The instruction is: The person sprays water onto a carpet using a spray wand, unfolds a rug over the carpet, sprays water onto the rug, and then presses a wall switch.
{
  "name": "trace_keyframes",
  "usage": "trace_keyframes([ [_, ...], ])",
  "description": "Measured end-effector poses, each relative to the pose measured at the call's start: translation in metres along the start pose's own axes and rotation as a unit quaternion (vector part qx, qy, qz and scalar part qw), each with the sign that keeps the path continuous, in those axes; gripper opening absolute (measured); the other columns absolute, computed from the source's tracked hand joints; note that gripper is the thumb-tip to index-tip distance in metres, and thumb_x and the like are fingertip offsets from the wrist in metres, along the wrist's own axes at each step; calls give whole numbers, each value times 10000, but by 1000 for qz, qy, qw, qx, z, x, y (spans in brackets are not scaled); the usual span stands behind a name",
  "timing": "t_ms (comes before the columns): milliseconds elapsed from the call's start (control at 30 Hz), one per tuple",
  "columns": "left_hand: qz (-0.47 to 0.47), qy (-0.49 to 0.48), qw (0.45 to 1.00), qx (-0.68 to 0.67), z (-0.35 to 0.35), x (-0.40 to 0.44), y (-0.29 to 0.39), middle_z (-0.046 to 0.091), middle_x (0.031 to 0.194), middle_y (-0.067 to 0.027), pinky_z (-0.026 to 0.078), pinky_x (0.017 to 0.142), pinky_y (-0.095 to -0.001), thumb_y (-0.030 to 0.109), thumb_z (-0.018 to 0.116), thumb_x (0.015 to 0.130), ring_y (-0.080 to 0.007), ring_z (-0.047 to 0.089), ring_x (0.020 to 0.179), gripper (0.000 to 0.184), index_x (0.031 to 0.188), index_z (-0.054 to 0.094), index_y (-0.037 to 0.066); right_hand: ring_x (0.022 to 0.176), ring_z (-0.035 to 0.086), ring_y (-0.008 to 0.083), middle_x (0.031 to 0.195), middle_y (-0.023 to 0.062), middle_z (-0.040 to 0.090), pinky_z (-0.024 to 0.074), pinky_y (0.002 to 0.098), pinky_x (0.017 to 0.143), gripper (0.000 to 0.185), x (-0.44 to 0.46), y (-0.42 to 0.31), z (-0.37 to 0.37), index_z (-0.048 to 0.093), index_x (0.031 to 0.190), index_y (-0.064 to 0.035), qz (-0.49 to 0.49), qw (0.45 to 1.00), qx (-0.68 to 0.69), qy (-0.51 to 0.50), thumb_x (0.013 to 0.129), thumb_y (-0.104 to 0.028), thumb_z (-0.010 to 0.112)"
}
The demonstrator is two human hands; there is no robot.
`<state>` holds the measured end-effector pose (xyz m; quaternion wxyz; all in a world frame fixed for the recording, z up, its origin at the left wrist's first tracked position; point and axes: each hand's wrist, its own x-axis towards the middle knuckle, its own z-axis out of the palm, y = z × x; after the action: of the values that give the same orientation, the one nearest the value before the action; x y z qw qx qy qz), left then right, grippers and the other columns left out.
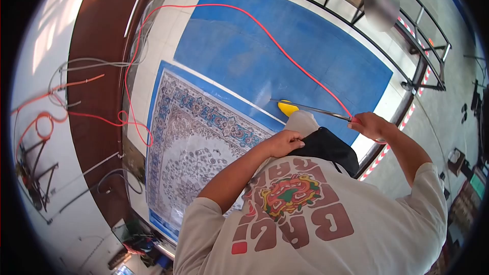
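Tee (326,219) cut off btm, R hand (370,126) clamped on wand (326,112) — handle (355,120) part-hidden, L hand (285,143) at blk cloth (333,148), grip unclear

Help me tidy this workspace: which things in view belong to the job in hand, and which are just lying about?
Apparently part of the job:
metal wand, held in the right hand
red hose, running to that hand
patterned rug, spread flat

Probably just lying about:
grey hose, at the picture's left
black metal frame, at upper right
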<state>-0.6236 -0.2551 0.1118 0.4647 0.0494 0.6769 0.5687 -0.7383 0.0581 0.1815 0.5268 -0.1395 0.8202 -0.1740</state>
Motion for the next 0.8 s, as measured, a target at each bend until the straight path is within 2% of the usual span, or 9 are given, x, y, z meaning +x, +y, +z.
trace_keyframes([
  [67,11,91,996,-11,5,-25,-16,632,829,-110,458,700,-291,173,541,883,-154,587,746,255,1082,582,19,803,602,377,795,208,627,462,427,724,499,31,-10,16,607,837,-12,-36,999,-33,20,878,-495,491],
  [133,-115,226,966,50,7,-59,-28,643,862,-101,467,701,-306,211,554,883,-156,599,769,312,1124,557,13,809,599,383,803,216,625,460,431,728,510,54,-42,22,608,845,-6,-58,996,-43,43,879,-499,483],
  [233,-190,358,913,54,34,-103,-66,651,899,-125,482,721,-316,245,593,855,-195,624,823,365,1151,541,38,827,593,399,823,234,623,457,439,740,536,91,-85,42,609,862,6,-113,990,-29,83,880,-510,467],
  [367,-136,409,900,-73,95,-130,-116,652,897,-93,483,730,-305,250,578,882,-163,608,803,336,1123,557,17,851,585,417,847,262,615,451,448,753,572,134,-133,73,607,889,25,-202,967,5,156,875,-526,456],
  [433,18,299,915,-269,126,-128,-122,649,926,-119,481,767,-319,262,600,868,-145,604,854,351,1118,580,17,852,584,420,847,266,612,449,452,753,580,124,-159,80,602,883,28,-214,963,5,163,873,-532,453],
  [567,67,230,923,-301,174,-111,-121,653,956,-112,473,781,-297,281,601,868,-118,592,871,342,1085,617,18,846,583,422,835,276,603,448,452,745,560,91,-169,119,587,857,33,-237,951,26,196,879,-512,461],
  [633,29,177,976,-124,190,-101,-85,667,906,-95,473,758,-285,306,599,863,-120,598,829,335,1030,654,21,825,583,421,819,273,601,449,449,723,537,70,-156,142,579,841,31,-250,946,14,204,882,-492,470],
  [767,77,91,992,-50,248,-34,-92,676,842,-85,476,731,-289,325,612,835,-130,609,788,338,970,676,21,731,582,410,733,245,587,440,436,637,476,2,-108,185,558,797,24,-252,942,-1,222,890,-439,496],
  [800,125,64,990,-26,263,-19,-86,679,842,-90,477,727,-296,311,619,831,-143,615,785,339,972,671,7,692,575,398,699,229,576,433,431,614,472,-14,-90,192,551,790,20,-251,945,-7,210,892,-437,496],
])
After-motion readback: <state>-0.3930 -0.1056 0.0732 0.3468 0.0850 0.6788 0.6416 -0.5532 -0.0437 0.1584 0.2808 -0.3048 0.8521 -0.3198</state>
